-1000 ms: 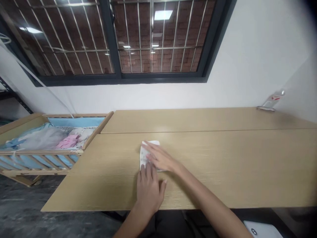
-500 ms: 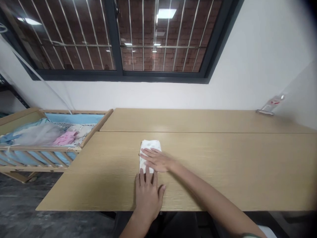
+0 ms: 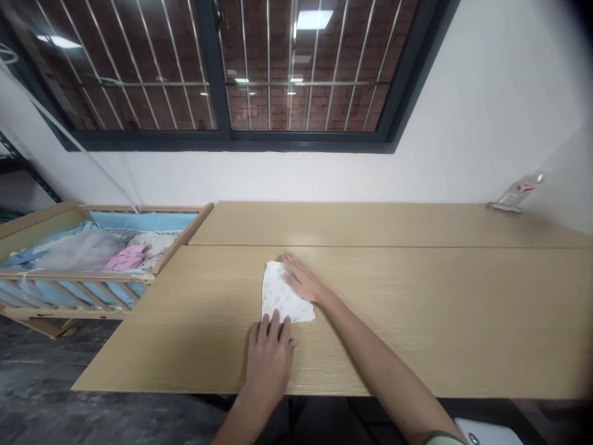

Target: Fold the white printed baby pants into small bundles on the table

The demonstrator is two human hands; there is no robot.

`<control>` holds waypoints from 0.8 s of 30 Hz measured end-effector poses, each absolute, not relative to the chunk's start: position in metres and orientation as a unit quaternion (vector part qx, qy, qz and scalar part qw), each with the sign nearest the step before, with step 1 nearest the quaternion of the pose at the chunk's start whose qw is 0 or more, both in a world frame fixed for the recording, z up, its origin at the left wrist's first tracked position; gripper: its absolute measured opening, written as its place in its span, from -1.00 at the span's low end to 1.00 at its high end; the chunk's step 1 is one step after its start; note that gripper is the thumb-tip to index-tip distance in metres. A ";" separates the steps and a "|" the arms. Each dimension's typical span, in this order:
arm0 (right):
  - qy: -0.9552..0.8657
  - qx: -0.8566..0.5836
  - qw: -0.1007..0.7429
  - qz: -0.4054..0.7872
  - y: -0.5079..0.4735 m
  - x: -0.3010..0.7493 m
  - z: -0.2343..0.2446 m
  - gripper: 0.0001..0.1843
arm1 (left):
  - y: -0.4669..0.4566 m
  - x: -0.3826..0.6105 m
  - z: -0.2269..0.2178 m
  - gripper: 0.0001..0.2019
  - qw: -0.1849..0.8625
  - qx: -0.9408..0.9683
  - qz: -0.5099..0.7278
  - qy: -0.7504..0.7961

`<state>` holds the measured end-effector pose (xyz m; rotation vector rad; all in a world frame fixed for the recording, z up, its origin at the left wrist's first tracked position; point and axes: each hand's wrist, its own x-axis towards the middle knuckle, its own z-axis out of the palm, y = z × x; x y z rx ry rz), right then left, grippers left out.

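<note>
Brick masonry is being shown through a barred, dark-framed window set in a white-painted wall, and a dark mottled floor is being seen low on the left. Below the window, a pale oak-look table made of two joined tops is being viewed along its length, with a straight seam running across it. Beside the table's left end, a wooden baby crib is being stood, its inside being lined by a light blue bumper; sheer netting and a pink garment are being held within it. A clear stand is being kept at the far right of the table, and a white object is being partly seen below the near edge. On the nearer tabletop, just short of the seam, a white printed cloth is being laid flat in a folded, roughly tapered shape. The right hand is being held open and flat against the cloth's upper right edge, its fingers being spread on the wood beside it. The left hand is also being kept open, not gripping, with its fingertips being rested on the cloth's lower edge.
</note>
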<state>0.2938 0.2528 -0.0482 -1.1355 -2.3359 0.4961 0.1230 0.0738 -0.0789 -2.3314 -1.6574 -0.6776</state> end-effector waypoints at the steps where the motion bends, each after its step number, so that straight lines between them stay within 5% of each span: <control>1: -0.841 -0.422 0.284 0.183 0.252 0.297 -0.048 -0.29 | 0.079 0.117 -0.081 -0.59 0.099 -0.797 -0.228 -0.550; 5: -0.799 -0.416 0.384 0.204 0.247 0.310 -0.035 -0.51 | 0.105 0.087 -0.079 -0.61 0.042 -0.836 -0.232 -0.495; 9: -0.782 -0.398 0.357 0.319 0.238 0.319 -0.016 -0.65 | 0.126 0.069 -0.073 -0.76 0.028 -0.871 -0.247 -0.425; 14: -0.793 -0.344 0.214 0.454 0.226 0.331 0.004 -0.58 | 0.149 0.064 -0.047 -0.69 -0.073 -0.872 -0.197 -0.443; 20: -0.795 -0.351 0.136 0.475 0.219 0.345 0.008 -0.08 | 0.206 0.063 0.004 -0.68 -0.281 -0.830 -0.168 -0.451; 24: -0.805 -0.346 0.165 0.453 0.222 0.343 0.002 -0.33 | 0.236 0.064 0.012 -0.60 -0.322 -0.826 -0.188 -0.423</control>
